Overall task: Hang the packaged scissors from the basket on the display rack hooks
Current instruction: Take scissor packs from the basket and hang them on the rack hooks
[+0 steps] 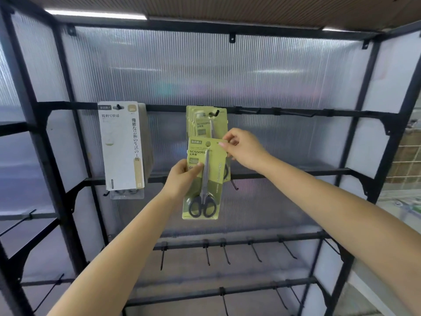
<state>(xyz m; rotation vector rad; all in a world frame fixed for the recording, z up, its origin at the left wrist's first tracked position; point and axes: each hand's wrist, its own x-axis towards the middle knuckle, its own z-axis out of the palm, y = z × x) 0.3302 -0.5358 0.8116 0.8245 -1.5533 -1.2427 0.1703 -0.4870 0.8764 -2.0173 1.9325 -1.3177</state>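
Observation:
A green scissors package [206, 179] with black-handled scissors is held upright in front of the rack. My left hand [182, 176] grips its left edge at mid-height, thumb on the front. My right hand [243, 149] pinches its top right corner. Just behind and above it, several matching green packages [205, 122] hang on a black hook [215, 113] of the upper rail. The held package's hang hole sits below that hook. No basket shows in this view.
A stack of white packages [124, 144] with Japanese print hangs on a hook to the left. Bare black hooks [255, 252] line the lower rails and the upper rail at the right [296, 112]. Black frame posts and ribbed translucent panels enclose the rack.

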